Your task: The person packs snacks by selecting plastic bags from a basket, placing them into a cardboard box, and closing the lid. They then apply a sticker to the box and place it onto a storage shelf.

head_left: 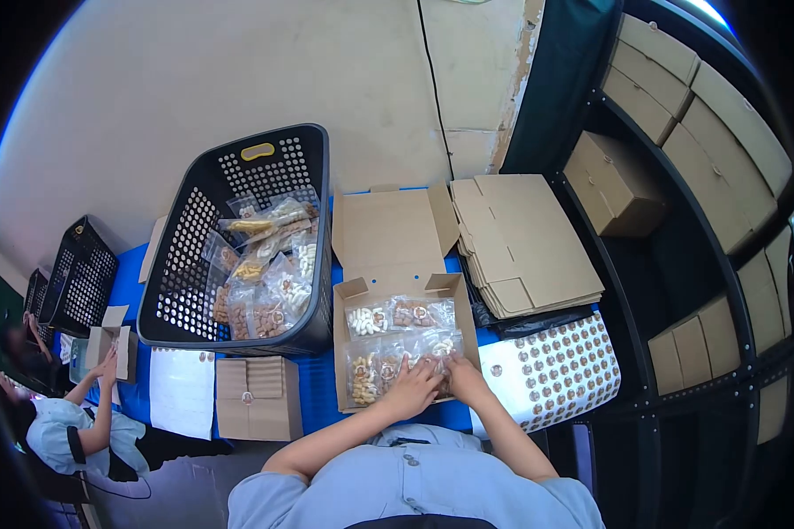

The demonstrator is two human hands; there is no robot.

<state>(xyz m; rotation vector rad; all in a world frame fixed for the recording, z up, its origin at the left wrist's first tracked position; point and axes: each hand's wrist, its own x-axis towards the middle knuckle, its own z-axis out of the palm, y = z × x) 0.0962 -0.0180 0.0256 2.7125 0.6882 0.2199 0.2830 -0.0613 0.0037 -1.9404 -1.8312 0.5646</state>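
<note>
An open cardboard box [386,231] lies in front of me, its lid folded back toward the wall. Clear packets [368,321] of white, brown and yellowish pieces fill it in two rows. My left hand [414,386] rests on the packets of the near row, fingers spread. Beside it, my right hand [461,377] touches the near right packet at the box's right side; its fingers are bent and partly hidden, so its grip is unclear.
A black basket [325,220] of packets stands left of the box. Flat cardboard [529,238] and a sticker sheet [560,366] lie right. A closed box [258,398] sits near left. Shelves [631,339] hold boxes at right. Another person [71,432] works far left.
</note>
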